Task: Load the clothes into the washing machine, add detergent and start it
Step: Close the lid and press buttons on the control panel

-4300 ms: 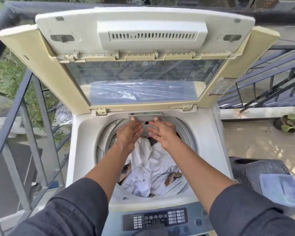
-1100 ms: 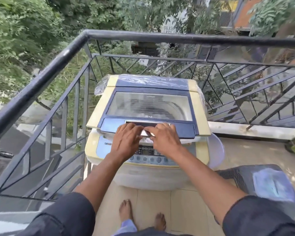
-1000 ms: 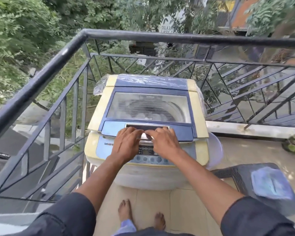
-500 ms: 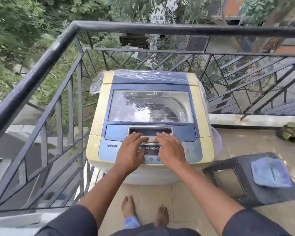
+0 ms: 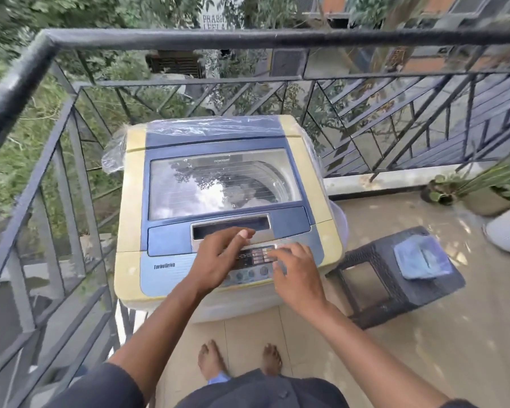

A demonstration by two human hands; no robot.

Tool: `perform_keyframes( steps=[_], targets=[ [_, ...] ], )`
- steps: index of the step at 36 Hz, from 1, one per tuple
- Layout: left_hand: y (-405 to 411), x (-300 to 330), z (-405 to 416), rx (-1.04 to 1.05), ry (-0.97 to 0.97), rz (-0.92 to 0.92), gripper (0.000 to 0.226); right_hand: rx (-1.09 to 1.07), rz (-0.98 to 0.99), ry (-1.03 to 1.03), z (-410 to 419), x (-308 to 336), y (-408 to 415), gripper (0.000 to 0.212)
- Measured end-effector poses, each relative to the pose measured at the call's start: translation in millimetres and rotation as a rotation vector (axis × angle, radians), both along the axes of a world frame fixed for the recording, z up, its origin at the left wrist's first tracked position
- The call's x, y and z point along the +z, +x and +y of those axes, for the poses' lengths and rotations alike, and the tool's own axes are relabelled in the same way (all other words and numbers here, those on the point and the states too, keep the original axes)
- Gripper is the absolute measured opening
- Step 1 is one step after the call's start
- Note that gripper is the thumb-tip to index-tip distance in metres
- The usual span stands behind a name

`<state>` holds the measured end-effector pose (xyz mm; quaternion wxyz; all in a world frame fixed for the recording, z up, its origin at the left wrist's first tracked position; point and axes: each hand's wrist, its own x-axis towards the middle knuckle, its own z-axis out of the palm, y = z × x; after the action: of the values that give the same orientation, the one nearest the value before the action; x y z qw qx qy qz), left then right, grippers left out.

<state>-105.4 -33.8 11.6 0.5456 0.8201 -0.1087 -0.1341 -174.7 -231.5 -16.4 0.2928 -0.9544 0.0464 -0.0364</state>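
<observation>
A yellow and blue top-loading washing machine stands in the balcony corner with its glass lid down; pale clothes show faintly through the glass. Along its front edge runs the control panel with buttons and a small display. My left hand hovers over the panel's left part, fingers relaxed and spread, fingertips near the lid handle recess. My right hand lies over the panel's right side, fingers straight, fingertips at the buttons. Neither hand holds anything.
A black metal railing encloses the machine on the left and behind. A dark plastic stool stands to the right with a blue detergent pouch on top. Potted plants sit at the far right. My bare feet stand on the tiled floor.
The lid went from open, with both hands at the drum rim, to fully down. In the last second both hands slid from the lid handle back onto the control panel.
</observation>
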Motion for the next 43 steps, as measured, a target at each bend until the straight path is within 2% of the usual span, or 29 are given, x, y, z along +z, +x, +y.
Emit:
perform_keyframes(
  steps=[3, 6, 9, 17, 26, 32, 36, 43],
  targets=[
    [6.2, 2.6, -10.7, -0.028, -0.194, 0.119, 0.061, -0.058, 0.07, -0.013, -14.1, 0.2, -10.8, 0.034],
    [9.3, 4.7, -22.5, -0.057, -0.284, 0.168, 0.066, -0.121, 0.163, -0.066, -24.6, 3.8, -18.3, 0.036],
    [12.6, 2.7, -31.8, -0.114, -0.325, 0.217, 0.07, -0.139, 0.206, -0.139, -30.5, 8.1, -24.1, 0.05],
    [16.9, -1.5, -43.8, -0.284, -0.314, 0.239, 0.085, -0.128, 0.356, -0.272, -33.9, 11.7, -34.2, 0.076],
    [21.9, -5.4, -25.8, -0.316, -0.281, 0.261, 0.097, -0.127, 0.354, -0.319, -28.3, 5.4, -41.3, 0.093],
    [20.4, -10.2, -7.0, -0.308, -0.246, 0.24, 0.086, -0.105, 0.316, -0.336, -26.2, -1.3, -45.6, 0.1],
    [19.9, -11.6, -5.0, -0.316, -0.235, 0.238, 0.092, -0.107, 0.314, -0.329, -26.3, -9.8, -47.4, 0.108],
    [19.7, -13.6, -5.0, -0.292, -0.26, 0.281, 0.092, -0.145, 0.35, -0.265, -21.6, -11.2, -48.1, 0.11]
  ],
)
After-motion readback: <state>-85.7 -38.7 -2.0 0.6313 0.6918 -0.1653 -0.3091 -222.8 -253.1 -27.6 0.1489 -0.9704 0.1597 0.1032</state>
